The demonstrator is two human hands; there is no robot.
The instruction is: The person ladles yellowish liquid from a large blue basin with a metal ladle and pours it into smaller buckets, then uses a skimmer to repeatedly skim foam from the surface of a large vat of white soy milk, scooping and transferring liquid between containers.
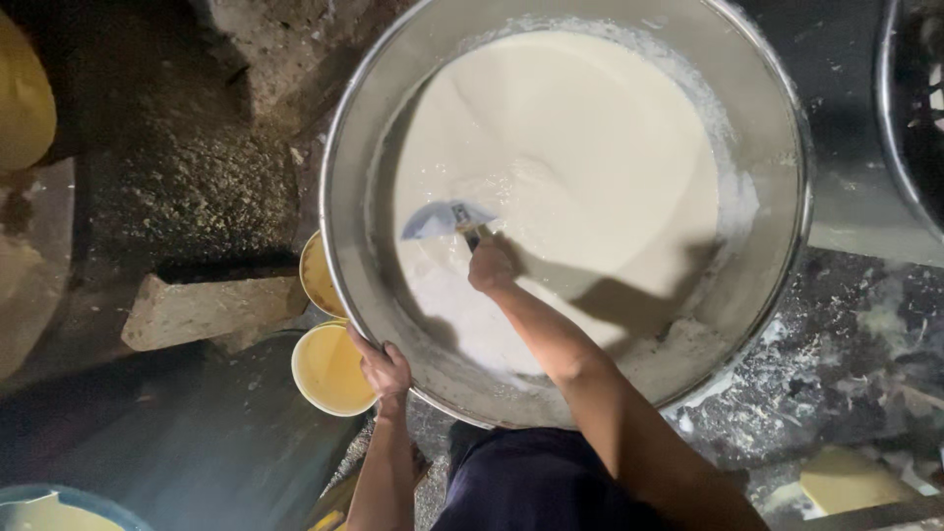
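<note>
A large steel pot [346, 118] fills the middle of the view, tilted and part full of thick white liquid [570, 147] with froth along its edges. My right hand [490, 265] reaches into the pot and grips the handle of a small blue scoop [438, 220], whose bowl lies at the liquid's surface. My left hand [382, 369] clasps the pot's near left rim, fingers curled over the edge. Dark clothing shows below between my arms.
Two yellow cups [329, 372] stand just left of the pot, by my left hand. A pale stone block [202, 310] lies further left on rough ground. Another steel vessel's rim [890, 118] shows at the upper right. A yellowish slab [851, 479] lies at lower right.
</note>
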